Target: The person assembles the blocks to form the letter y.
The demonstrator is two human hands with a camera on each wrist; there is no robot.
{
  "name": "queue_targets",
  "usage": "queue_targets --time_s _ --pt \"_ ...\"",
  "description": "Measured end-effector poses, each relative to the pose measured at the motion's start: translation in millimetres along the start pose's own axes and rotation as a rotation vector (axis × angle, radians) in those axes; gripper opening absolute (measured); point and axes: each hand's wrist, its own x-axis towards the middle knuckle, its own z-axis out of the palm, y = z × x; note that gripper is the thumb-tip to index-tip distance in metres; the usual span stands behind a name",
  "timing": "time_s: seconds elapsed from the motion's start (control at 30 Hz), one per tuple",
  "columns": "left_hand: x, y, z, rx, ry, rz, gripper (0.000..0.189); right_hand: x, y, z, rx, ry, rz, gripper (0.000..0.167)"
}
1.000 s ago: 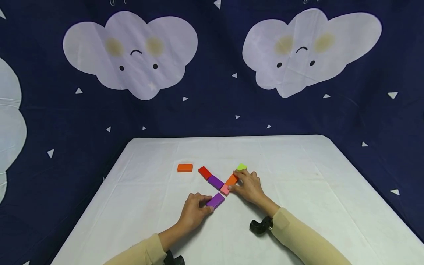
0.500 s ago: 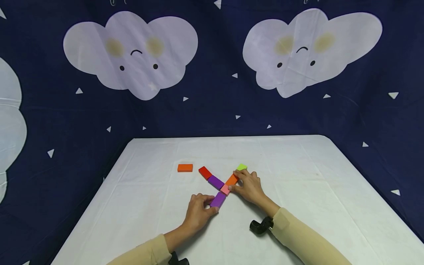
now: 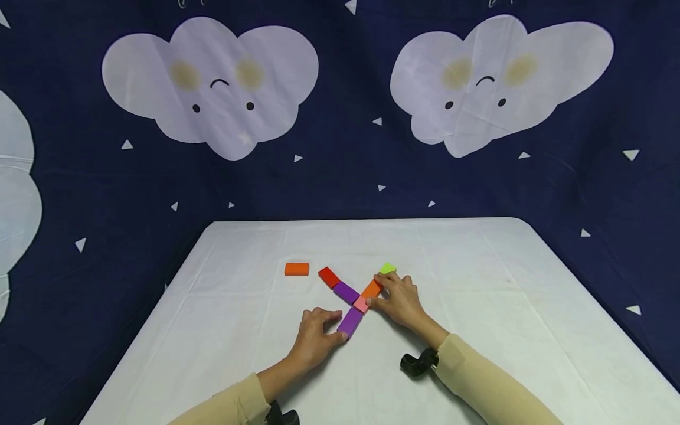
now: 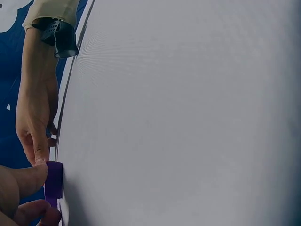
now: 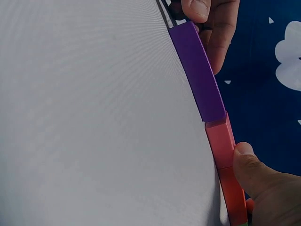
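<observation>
In the head view, flat coloured blocks form a Y on the white table. A purple block (image 3: 350, 323) makes the stem, against a pink block (image 3: 361, 304). My left hand (image 3: 313, 337) is beside the stem, thumb at its near end and index finger raised just off its left side. My right hand (image 3: 398, 301) holds the right branch, thumb on the pink block, index finger at the far end of the orange block (image 3: 371, 288). A lime block (image 3: 388, 268) tips that branch. The left branch is another purple block (image 3: 346, 293) and a red block (image 3: 329, 277).
A loose orange block (image 3: 296, 270) lies left of the red one on the white table (image 3: 255, 254). Black wrist mounts (image 3: 418, 362) hang under the sleeves. Behind the table is a dark blue cloth (image 3: 340, 189) with clouds.
The left hand has turned the near purple block steeper and brought it up against the pink block. Its index finger has since lifted away. The right hand has stayed still.
</observation>
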Motion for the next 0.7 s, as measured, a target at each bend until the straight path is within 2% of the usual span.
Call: queue_targets --time_s 0.2,0.7 --pt "0.4 -0.2 0.7 0.01 0.003 0.013 0.04 -0.1 0.5 0.5 -0.004 -0.006 0.007 0.064" --pt "-0.5 3.6 2.5 0.019 0.032 0.001 0.036 0.7 1.4 1.9 -0.012 0.011 -0.008 0.064"
